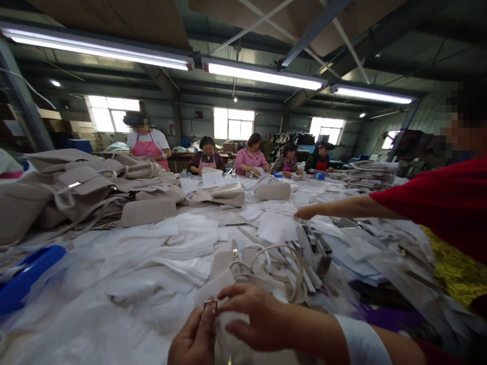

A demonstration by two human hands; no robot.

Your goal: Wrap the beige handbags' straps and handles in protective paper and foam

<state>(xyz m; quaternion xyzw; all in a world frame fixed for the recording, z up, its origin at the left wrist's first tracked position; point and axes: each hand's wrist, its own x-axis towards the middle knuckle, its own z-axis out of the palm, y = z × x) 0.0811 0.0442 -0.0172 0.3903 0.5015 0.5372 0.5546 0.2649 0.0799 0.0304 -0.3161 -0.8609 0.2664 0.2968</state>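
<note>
**Metal buckle [210,303] pinched amid bags and sheets**

The left hand [195,335] grips the small metal buckle at near centre; the right hand [258,315] has its fingers partly spread at the buckle's right side, though whether they grip it cannot be told. Beige bags [149,211] heap at left, beyond white sheets [167,253]. Faint print on cardboard [114,25] overhead at left is unreadable.

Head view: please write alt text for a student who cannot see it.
A person's left hand and right hand meet at a small metal buckle amid white sheets. Beige bags are heaped at left, co-workers are behind, and another's arm extends from the right.
</note>
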